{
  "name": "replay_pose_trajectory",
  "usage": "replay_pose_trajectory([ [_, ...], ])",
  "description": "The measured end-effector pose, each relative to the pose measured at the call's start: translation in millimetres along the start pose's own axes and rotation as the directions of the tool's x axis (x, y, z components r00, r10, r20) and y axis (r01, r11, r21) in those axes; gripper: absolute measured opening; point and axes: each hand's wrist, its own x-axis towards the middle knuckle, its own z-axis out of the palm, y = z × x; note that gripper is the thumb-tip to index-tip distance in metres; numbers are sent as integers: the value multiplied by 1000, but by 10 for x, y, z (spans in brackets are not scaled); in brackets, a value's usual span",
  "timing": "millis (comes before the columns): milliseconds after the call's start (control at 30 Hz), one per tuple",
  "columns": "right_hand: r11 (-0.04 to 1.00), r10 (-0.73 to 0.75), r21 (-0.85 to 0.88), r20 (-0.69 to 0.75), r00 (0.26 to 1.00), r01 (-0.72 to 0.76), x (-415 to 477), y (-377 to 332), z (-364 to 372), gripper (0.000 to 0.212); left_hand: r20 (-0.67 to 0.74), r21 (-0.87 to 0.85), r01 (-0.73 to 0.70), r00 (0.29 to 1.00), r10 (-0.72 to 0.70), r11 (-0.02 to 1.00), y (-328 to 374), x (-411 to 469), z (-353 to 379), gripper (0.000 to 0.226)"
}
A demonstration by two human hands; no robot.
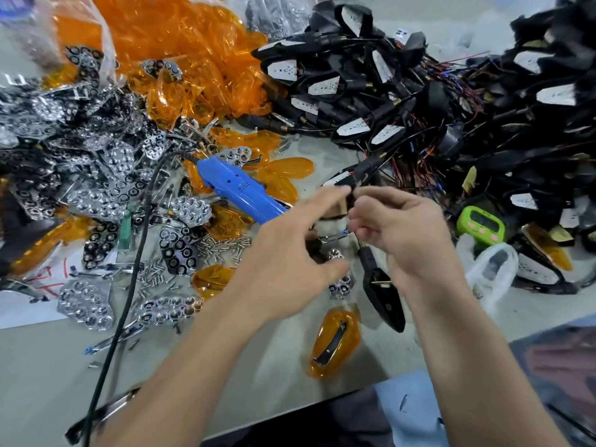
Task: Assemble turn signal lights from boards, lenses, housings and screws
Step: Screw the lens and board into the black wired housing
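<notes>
My right hand (400, 233) is curled, and its fingers pinch the stalk of a black housing (383, 291) that hangs point-down below it. My left hand (290, 253) is blurred, fingers spread, its index tip touching a second black housing with a white board (338, 180) just above both hands. An orange lens (335, 343) with a chrome strip in it lies on the table under my hands. A small chrome reflector (341, 285) lies beside my left thumb. Loose screws (222, 246) are scattered to the left.
A blue electric screwdriver (238, 191) with a black cable lies behind my left hand. Chrome reflectors (96, 175) are heaped on the left, orange lenses (180, 43) behind them, wired housings with boards (419, 91) at the right. A green timer (480, 225) and a plastic bag (490, 269) sit right.
</notes>
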Motion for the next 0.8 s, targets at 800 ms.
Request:
replay_pose_trajectory([
  [800,550,-398,-681,295,868,484,424,-20,359,50,-360,-63,143,920,-156,988,-235,217,-160,54],
])
